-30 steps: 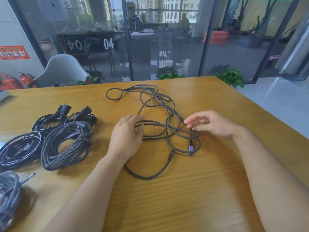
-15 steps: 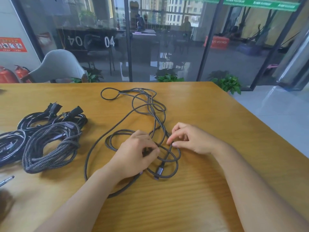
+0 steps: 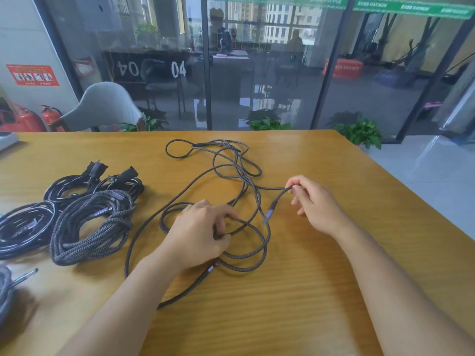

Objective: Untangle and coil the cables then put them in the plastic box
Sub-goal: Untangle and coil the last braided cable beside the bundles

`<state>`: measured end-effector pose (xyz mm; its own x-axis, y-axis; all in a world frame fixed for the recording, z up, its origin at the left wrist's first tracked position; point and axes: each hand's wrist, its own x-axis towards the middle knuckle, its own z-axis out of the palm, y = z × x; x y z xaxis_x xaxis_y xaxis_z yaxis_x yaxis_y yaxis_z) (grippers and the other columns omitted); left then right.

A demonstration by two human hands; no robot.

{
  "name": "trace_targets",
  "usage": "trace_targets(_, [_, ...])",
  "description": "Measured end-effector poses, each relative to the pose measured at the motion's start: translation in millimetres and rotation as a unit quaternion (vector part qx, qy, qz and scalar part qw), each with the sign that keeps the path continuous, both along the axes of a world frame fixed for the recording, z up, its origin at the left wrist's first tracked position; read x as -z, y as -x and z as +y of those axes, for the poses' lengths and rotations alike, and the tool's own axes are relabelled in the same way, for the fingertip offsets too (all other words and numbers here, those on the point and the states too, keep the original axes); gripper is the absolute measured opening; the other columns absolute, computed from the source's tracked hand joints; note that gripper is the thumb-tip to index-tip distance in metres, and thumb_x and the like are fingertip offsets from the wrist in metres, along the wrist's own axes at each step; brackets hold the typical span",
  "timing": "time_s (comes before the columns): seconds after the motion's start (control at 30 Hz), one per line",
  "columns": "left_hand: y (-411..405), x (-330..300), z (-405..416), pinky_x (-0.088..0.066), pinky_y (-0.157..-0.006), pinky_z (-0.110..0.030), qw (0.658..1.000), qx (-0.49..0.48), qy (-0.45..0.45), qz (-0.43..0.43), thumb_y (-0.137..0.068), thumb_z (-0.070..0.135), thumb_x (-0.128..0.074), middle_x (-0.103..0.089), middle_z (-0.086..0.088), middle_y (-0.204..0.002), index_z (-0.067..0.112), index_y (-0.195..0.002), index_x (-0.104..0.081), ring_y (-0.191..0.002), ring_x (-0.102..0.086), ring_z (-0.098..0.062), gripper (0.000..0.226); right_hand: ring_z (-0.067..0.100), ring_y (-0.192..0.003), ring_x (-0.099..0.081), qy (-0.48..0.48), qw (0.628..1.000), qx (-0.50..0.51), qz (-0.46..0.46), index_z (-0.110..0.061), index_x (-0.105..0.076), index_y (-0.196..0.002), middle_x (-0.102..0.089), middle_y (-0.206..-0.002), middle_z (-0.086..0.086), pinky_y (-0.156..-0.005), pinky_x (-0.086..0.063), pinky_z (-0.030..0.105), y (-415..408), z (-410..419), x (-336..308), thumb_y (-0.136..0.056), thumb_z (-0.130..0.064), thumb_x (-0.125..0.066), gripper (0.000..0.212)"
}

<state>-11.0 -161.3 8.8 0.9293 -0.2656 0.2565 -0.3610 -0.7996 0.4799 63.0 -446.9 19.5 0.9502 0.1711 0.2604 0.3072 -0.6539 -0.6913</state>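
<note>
A: What's closest on the counter (image 3: 282, 317)?

B: A dark braided cable (image 3: 180, 291) runs out from under the left forearm, one metal-tipped plug (image 3: 213, 267) lying just below the left hand (image 3: 203, 232).

A: And that hand?

B: Its fingers are curled round loops of the same cable, pinning them near the middle of the counter. The right hand (image 3: 316, 204) sits a little farther back and to the right, pinching the cable just behind its other connector (image 3: 267, 214), which hangs off the surface, slightly blurred.

A: Where does the rest of the cable go?

B: It sprawls away in tangled loops toward the far edge, ending in a small loop (image 3: 180, 149).

A: Anything to the left?

B: A coiled braided cable (image 3: 87, 227) lies well apart from the hands, touching coiled black power cords (image 3: 77, 183) with their plugs behind it. Another grey bundle (image 3: 5, 286) is cut off at the left edge.

A: Beyond the counter?

B: A grey chair (image 3: 102, 106), fire extinguishers (image 3: 28, 119), and a glass wall (image 3: 257, 73) with potted plants (image 3: 359, 132) at its foot.
</note>
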Motion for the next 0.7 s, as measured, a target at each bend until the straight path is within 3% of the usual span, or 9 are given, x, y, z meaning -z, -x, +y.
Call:
trace_targets(0.1, [-0.1, -0.7, 0.3, -0.041, -0.103, -0.033, 1.000, 0.017, 0.001, 0.003, -0.079, 0.023, -0.069, -0.055, 0.027, -0.121, 0.042, -0.146, -0.049, -0.113, -0.051, -0.002, 0.072, 0.007, -0.065, -0.060, -0.104, 0.992, 0.028, 0.064, -0.022, -0.068, -0.098, -0.071, -0.097, 0.000, -0.059, -0.050, 0.019, -4.4, -3.3, 1.9, -0.111, -0.018, -0.043, 0.029])
trace_targets(0.17, [0.0, -0.4, -1.2, -0.033, -0.107, -0.033, 0.999, 0.029, -0.019, 0.003, -0.079, 0.024, -0.062, -0.052, 0.026, -0.135, 0.040, -0.151, -0.047, -0.120, -0.046, -0.002, 0.075, 0.004, -0.070, -0.063, -0.140, 0.985, 0.020, 0.099, -0.018, -0.073, -0.098, -0.075, -0.096, -0.001, -0.064, -0.049, 0.020, -3.3, -4.3, -0.4, -0.107, -0.021, -0.056, 0.020])
trace_targets(0.23, [-1.7, 2.2, -2.4, -0.028, -0.106, -0.031, 0.999, 0.035, -0.033, -0.003, -0.084, 0.027, -0.057, -0.056, 0.032, -0.128, 0.039, -0.148, -0.052, -0.123, -0.041, 0.002, 0.065, 0.003, -0.084, -0.071, -0.143, 0.984, -0.004, 0.109, -0.020, -0.075, -0.103, -0.078, -0.099, -0.006, -0.074, -0.051, 0.019, -2.0, -6.4, 0.3, -0.100, -0.015, -0.067, 0.009])
trace_targets(0.27, [-2.4, 3.7, -3.7, -0.028, -0.104, -0.030, 0.999, 0.031, -0.024, -0.008, -0.088, 0.029, -0.055, -0.061, 0.033, -0.119, 0.040, -0.144, -0.055, -0.120, -0.042, 0.005, 0.057, 0.004, -0.093, -0.073, -0.137, 0.984, -0.020, 0.112, -0.021, -0.074, -0.107, -0.079, -0.101, -0.007, -0.080, -0.052, 0.019, -1.2, -7.1, 1.7, -0.098, -0.011, -0.070, 0.014])
trace_targets(0.37, [-5.3, 7.9, -8.9, -0.032, -0.100, -0.031, 0.999, -0.013, 0.024, -0.030, -0.105, 0.036, -0.047, -0.072, 0.020, -0.082, 0.040, -0.129, -0.064, -0.102, -0.051, 0.001, 0.031, 0.001, -0.101, -0.072, -0.046, 0.992, -0.055, 0.105, -0.030, -0.075, -0.113, -0.079, -0.102, -0.015, -0.093, -0.052, 0.023, -0.4, -3.6, 3.3, -0.095, -0.013, -0.075, 0.025])
trace_targets(0.43, [-5.2, 9.8, -12.6, -0.039, -0.097, -0.032, 0.998, -0.039, 0.032, -0.035, -0.107, 0.036, -0.048, -0.069, 0.013, -0.073, 0.037, -0.126, -0.066, -0.092, -0.054, -0.002, 0.026, -0.001, -0.101, -0.070, -0.003, 0.992, -0.081, 0.101, -0.034, -0.077, -0.110, -0.078, -0.102, -0.020, -0.096, -0.053, 0.025, 0.4, 0.7, 3.7, -0.095, -0.016, -0.076, 0.024])
trace_targets(0.57, [-3.8, 12.0, -18.8, -0.043, -0.085, -0.026, 0.996, -0.058, 0.058, -0.031, -0.103, 0.030, -0.058, -0.062, 0.021, -0.098, 0.029, -0.134, -0.065, -0.090, -0.049, -0.001, 0.031, -0.006, -0.094, -0.069, -0.010, 0.986, -0.120, 0.115, -0.030, -0.078, -0.113, -0.079, -0.102, -0.018, -0.083, -0.049, 0.013, 9.5, 11.8, -0.3, -0.098, -0.012, -0.072, 0.024])
trace_targets(0.7, [-6.5, 15.0, -16.4, -0.040, -0.090, -0.023, 0.994, -0.079, 0.068, -0.012, -0.103, 0.028, -0.059, -0.057, 0.016, -0.125, 0.029, -0.152, -0.047, -0.099, -0.048, -0.006, 0.051, -0.011, -0.083, -0.066, -0.053, 0.977, -0.160, 0.134, -0.016, -0.076, -0.116, -0.080, -0.103, -0.008, -0.074, -0.047, 0.007, 16.6, 22.3, -4.1, -0.100, -0.004, -0.067, 0.022])
